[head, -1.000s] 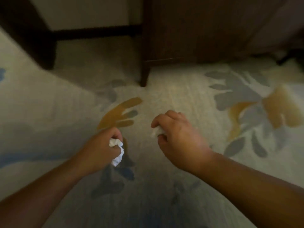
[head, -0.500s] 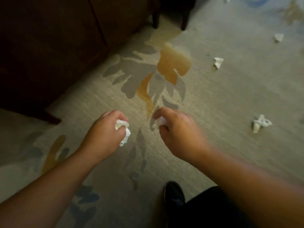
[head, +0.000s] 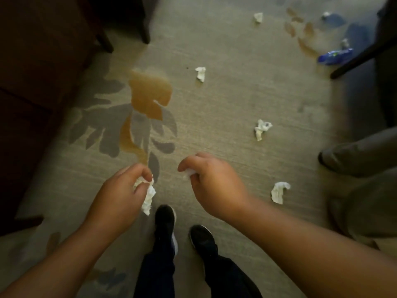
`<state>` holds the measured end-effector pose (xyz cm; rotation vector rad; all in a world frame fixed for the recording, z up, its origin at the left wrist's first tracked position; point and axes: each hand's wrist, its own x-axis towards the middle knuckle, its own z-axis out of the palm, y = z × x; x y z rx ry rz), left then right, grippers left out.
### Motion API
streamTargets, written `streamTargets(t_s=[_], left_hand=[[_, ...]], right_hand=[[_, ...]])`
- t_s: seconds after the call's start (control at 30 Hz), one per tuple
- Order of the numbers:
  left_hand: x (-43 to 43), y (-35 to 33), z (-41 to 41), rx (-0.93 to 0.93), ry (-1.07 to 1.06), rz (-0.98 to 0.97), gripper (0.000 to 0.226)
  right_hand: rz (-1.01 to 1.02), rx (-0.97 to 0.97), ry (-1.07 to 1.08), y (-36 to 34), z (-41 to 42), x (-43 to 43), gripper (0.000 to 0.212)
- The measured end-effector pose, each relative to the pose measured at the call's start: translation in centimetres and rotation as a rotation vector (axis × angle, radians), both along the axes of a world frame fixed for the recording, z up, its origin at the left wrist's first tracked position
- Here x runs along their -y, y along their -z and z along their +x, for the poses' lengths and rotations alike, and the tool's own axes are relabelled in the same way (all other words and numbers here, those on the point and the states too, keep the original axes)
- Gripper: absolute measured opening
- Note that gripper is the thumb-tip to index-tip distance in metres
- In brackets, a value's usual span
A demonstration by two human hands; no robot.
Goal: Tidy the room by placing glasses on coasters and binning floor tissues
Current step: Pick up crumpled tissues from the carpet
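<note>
My left hand [head: 120,196] grips a crumpled white tissue [head: 148,195] that hangs below its fingers. My right hand [head: 212,181] is curled round a second small tissue [head: 189,173], mostly hidden in the fist. Both hands hover above the patterned carpet. More crumpled tissues lie on the floor: one [head: 279,192] just right of my right hand, one [head: 261,129] further ahead, one [head: 200,73] in the middle distance and one [head: 258,17] far off. No glasses, coasters or bin are in view.
Dark wooden furniture [head: 38,72] fills the left side, with a chair leg [head: 145,29] ahead. A dark furniture leg [head: 361,59] and a grey upholstered seat [head: 365,168] stand at the right. A blue wrapper [head: 335,55] lies far right. My black shoes [head: 165,220] stand below my hands.
The view has swung right, away from the wooden cabinet, onto open carpet with scattered tissues. Both hands still hold their tissues; my feet have come into view.
</note>
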<state>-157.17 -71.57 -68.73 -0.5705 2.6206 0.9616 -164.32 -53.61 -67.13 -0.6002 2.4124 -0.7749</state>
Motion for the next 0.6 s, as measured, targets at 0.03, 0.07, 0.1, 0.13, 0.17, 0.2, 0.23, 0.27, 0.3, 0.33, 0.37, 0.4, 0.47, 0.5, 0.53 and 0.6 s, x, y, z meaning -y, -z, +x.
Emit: streamTargets(t_s=[0.03,0.07,0.1,0.13,0.17,0.2,0.23,0.27,0.3,0.33,0.37,0.4,0.47,0.5,0.53,0.6], left_hand=[[-0.1,0.0,-0.8,0.021,0.024,0.014,0.018],[-0.3,0.0,-1.6,0.036,0.049,0.034,0.019],[-0.6,0.0,-2.7,0.043,0.086,0.049,0.020],[-0.8,0.0,-3.8,0.045,0.127,0.055,0.020],[-1.2,-0.2,-4.8,0.046,0.164,0.059,0.018],[-1.8,-0.6,-5.9,0.044,0.197,0.063,0.015],[-2.4,-1.0,-6.8,0.042,0.227,0.074,0.011],[-3.2,-1.4,-7.8,0.045,0.262,0.084,0.009],[-4.1,-1.8,-8.6,0.053,0.307,0.089,0.009],[-5.0,-2.0,-9.5,0.063,0.355,0.090,0.012],[-6.1,-2.2,-10.3,0.077,0.402,0.089,0.015],[-7.3,-2.2,-11.0,0.097,0.446,0.083,0.019],[-9.9,-2.1,-12.3,0.136,0.516,0.070,0.028],[-11.3,-1.9,-12.9,0.152,0.546,0.069,0.032],[-12.7,-1.7,-13.4,0.164,0.576,0.068,0.035],[-15.7,-0.8,-14.3,0.165,0.634,0.077,0.036]], right_hand=[[0.014,0.009,0.023,-0.3,-0.5,-0.5,0.034],[0.024,0.019,0.055,-0.6,-0.9,-1.1,0.034],[0.029,0.020,0.101,-0.8,-1.3,-1.8,0.033],[0.030,0.020,0.148,-1.1,-1.8,-2.5,0.032],[0.036,0.029,0.189,-1.4,-2.0,-3.3,0.031],[0.043,0.045,0.230,-1.8,-2.2,-4.1,0.030],[0.047,0.057,0.273,-2.2,-2.4,-5.0,0.030],[0.052,0.064,0.316,-2.5,-2.5,-5.9,0.030],[0.057,0.067,0.360,-2.8,-2.6,-6.9,0.030],[0.060,0.070,0.405,-3.1,-2.5,-7.9,0.030],[0.060,0.072,0.453,-3.3,-2.5,-8.9,0.031],[0.060,0.073,0.504,-3.2,-2.4,-10.0,0.032],[0.058,0.077,0.609,-2.9,-1.8,-12.4,0.032],[0.057,0.079,0.655,-2.5,-1.5,-13.5,0.031],[0.063,0.084,0.689,-2.0,-1.3,-14.7,0.029],[0.080,0.107,0.736,-0.6,-0.8,-17.2,0.028]])
